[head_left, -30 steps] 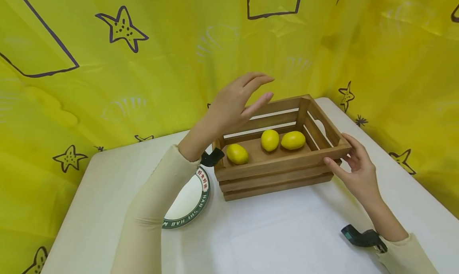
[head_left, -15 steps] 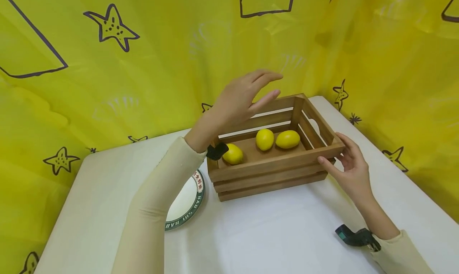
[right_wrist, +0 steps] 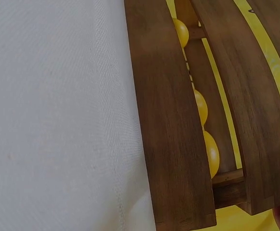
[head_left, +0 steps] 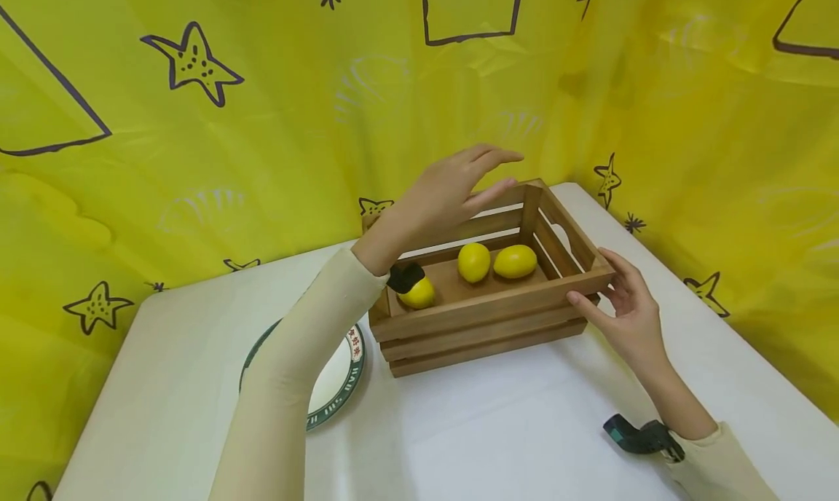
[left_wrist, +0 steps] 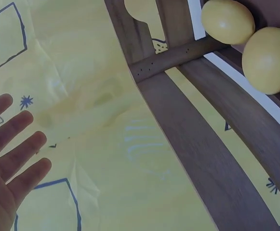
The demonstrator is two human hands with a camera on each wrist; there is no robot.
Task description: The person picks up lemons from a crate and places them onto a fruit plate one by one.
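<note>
**Clerk:** Chief item, and its bearing?

**Checker:** Crate (head_left: 488,304), brown slatted wood, rectangular, on a white-covered table (head_left: 478,421). Long axis side to side, right end slightly farther off. The right hand (head_left: 632,326) is the nearer, in contact at the near right corner; from there the crate runs leftward.

**Clerk:** Condition of that hand?

**Checker:** Gripping the corner, thumb on the near face, fingers round the end.

**Clerk:** And the left hand (head_left: 448,190)?

**Checker:** Fingers extended, holding nothing; raised above the far long side, apart from it in its wrist view.

**Clerk:** Contents?

**Checker:** Lemons (head_left: 474,263), smooth, yellow, oval: three, all on the crate floor, lower than the left hand and towards the wearer. Two sit just beside each other towards the right end; one is at the left end, partly hidden by a black wrist camera (head_left: 405,277).

**Clerk:** Full count?

**Checker:** Crate, one. Lemons, three. Round white plate (head_left: 334,373) with lettered green rim, one, left of the crate, partly under the sleeve (head_left: 314,326) in view. Wrist cameras, two. Hands, two.
</note>
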